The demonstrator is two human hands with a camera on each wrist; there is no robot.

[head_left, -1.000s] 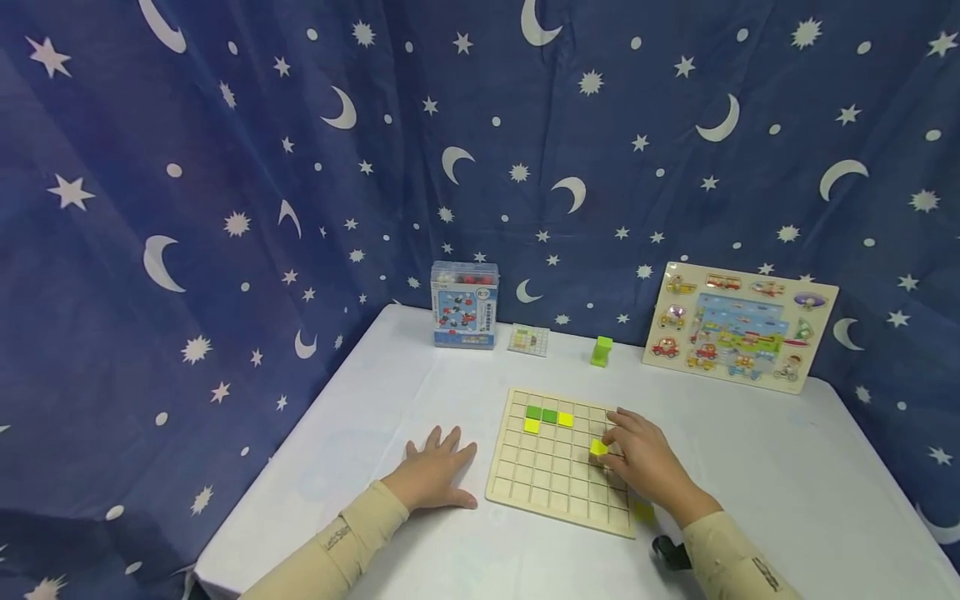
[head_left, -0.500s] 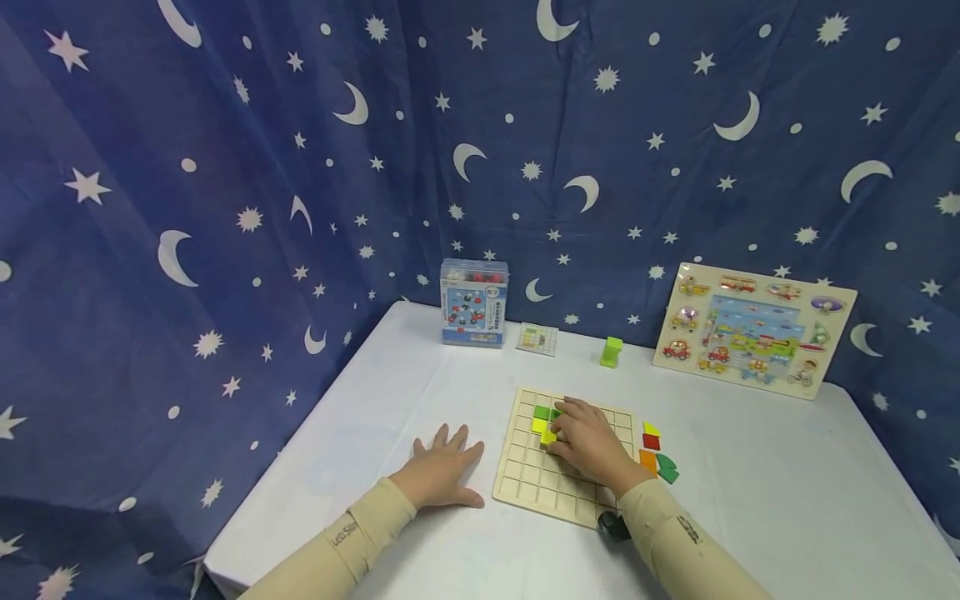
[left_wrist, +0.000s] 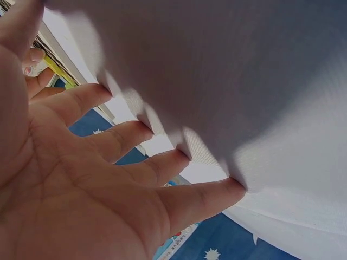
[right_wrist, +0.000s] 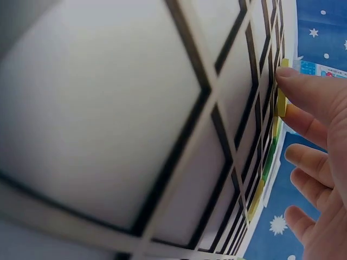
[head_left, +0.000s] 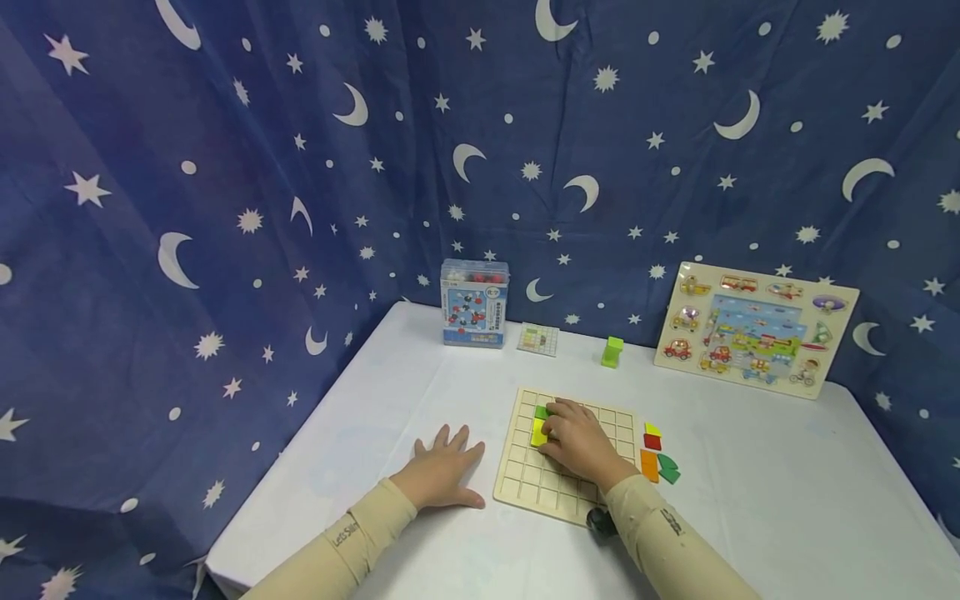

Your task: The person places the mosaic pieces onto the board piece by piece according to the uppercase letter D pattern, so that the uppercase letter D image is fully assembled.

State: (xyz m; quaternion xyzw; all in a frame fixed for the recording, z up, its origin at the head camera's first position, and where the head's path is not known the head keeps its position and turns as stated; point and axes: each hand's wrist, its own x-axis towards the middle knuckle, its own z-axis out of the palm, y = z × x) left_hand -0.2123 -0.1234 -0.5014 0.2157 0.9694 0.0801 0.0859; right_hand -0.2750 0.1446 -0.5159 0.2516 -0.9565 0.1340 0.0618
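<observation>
My right hand (head_left: 581, 440) is over the wooden grid board (head_left: 525, 487), its fingers at the board's upper left part. In the right wrist view, thumb and forefinger pinch a yellow square tile (right_wrist: 282, 92) at the board's surface; the other fingers are loosely bent. Beside it a green tile (right_wrist: 269, 157) and another yellow tile (right_wrist: 255, 200) lie in the grid. The head view shows a green tile (head_left: 541, 412) just above the yellow ones, partly covered by the hand. To the left of the board, my left hand (head_left: 438, 473) rests on the white tablecloth with fingers spread, holding nothing.
Right of the board lie loose yellow (head_left: 652, 428), red (head_left: 652, 442), orange (head_left: 648, 465) and green (head_left: 667, 461) pieces. Along the back stand a boxed set (head_left: 474, 304), a pattern card (head_left: 537, 339), a lime-green block (head_left: 612, 352) and a vehicle puzzle board (head_left: 678, 367).
My right hand has carried the yellow tile leftward across the board to beside the other yellow tile, uncovering the loose pieces at right. The left hand stays in place; the head view shifted slightly.
</observation>
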